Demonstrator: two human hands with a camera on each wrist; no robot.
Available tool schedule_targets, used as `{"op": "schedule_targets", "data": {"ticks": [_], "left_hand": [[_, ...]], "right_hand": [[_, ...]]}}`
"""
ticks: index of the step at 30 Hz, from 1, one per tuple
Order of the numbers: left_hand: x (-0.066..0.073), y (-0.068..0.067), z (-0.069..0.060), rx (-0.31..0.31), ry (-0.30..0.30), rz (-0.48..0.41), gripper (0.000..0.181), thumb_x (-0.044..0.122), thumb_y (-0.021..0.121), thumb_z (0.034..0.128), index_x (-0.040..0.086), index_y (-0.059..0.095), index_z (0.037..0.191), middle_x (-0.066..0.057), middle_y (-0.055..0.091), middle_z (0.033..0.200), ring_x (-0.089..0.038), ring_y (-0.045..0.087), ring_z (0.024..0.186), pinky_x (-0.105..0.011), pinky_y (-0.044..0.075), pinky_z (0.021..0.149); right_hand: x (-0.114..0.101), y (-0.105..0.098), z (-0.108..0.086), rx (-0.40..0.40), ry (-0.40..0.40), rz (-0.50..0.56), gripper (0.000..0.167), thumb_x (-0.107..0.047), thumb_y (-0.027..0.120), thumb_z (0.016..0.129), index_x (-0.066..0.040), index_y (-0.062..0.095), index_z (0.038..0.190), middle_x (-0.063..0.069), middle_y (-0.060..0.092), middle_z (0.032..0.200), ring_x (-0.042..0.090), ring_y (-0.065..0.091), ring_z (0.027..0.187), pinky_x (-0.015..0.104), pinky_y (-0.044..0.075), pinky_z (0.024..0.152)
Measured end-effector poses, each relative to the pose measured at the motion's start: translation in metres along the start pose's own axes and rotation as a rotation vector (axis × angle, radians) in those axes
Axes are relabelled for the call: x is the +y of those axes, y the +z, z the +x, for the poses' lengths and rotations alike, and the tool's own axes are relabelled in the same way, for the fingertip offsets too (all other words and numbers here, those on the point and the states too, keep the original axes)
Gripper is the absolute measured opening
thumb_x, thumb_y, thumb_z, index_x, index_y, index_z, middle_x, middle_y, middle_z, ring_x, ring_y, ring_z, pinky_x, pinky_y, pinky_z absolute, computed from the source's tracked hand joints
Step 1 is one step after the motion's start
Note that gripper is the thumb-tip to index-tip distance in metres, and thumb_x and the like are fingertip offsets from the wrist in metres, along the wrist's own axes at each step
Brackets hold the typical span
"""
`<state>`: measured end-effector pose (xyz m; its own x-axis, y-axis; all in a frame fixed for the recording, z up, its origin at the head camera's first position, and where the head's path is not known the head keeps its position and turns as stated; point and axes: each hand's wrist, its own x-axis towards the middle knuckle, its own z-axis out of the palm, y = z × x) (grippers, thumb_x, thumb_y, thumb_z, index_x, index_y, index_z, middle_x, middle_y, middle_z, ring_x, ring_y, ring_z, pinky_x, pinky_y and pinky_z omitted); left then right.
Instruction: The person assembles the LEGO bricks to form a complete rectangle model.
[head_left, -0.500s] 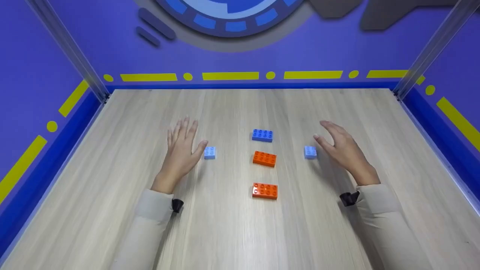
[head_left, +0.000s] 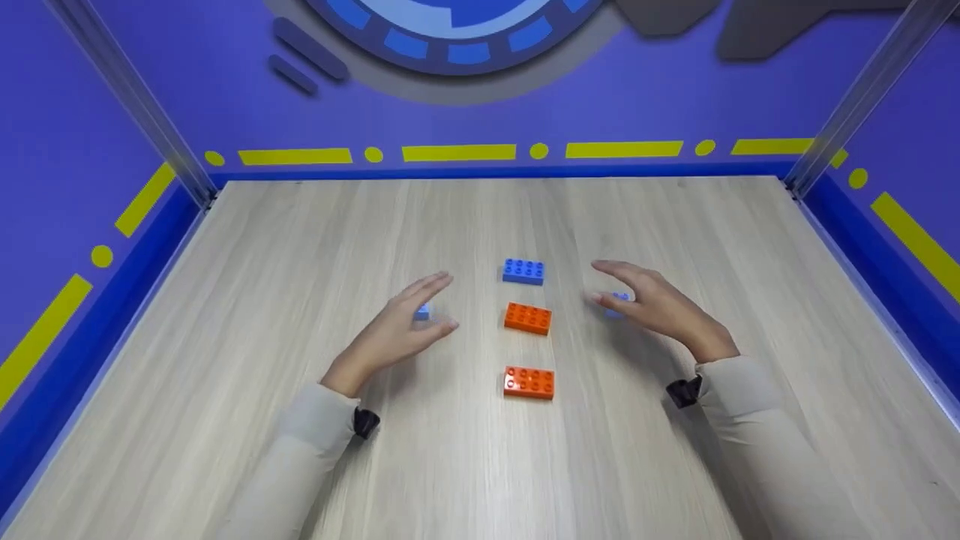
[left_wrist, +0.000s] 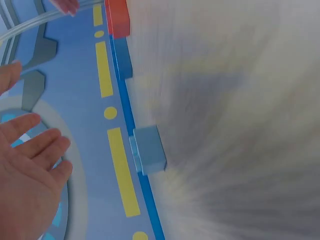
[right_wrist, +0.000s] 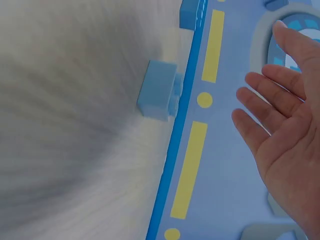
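Over the left light blue brick hovers my left hand, partly covering it in the head view; the left wrist view has this brick apart from the hand. My right hand is above the right light blue brick, with thumb and fingers spread and nothing held. That brick stands on the table in the right wrist view, clear of the palm. Between the hands lie a blue brick and an orange brick, with another orange brick nearer the front.
The wooden table runs back to a purple wall with yellow markings. Purple side panels and metal posts border it at left and right.
My left hand has moved right and slightly down in the head view, now covering part of its light blue brick. The right hand has shifted left over the other one.
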<state>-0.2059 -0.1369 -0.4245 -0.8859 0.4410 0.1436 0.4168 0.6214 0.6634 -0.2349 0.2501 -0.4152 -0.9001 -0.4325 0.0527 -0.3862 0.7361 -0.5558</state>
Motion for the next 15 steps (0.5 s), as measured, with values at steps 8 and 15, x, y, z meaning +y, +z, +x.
{"op": "schedule_targets", "data": {"ticks": [8,15], "left_hand": [[0.015,0.014,0.002,-0.107,0.083,-0.019,0.063,0.04,0.065,0.0892,0.013,0.046,0.143,-0.006,0.046,0.147,-0.026,0.04,0.138,-0.045,0.031,0.113],[0.026,0.028,0.007,-0.231,0.117,-0.014,0.061,0.041,0.067,0.0878,0.012,0.051,0.139,-0.007,0.052,0.142,-0.026,0.044,0.135,-0.044,0.034,0.112]], "right_hand": [[-0.013,0.008,0.011,-0.076,-0.005,0.015,0.061,-0.041,0.061,0.092,-0.01,0.047,0.142,0.013,0.048,0.145,0.035,0.043,0.134,0.054,0.034,0.109],[-0.02,0.017,0.023,-0.149,-0.03,0.028,0.057,-0.036,0.065,0.09,-0.007,0.051,0.138,0.012,0.053,0.14,0.037,0.051,0.126,0.052,0.04,0.104]]}}
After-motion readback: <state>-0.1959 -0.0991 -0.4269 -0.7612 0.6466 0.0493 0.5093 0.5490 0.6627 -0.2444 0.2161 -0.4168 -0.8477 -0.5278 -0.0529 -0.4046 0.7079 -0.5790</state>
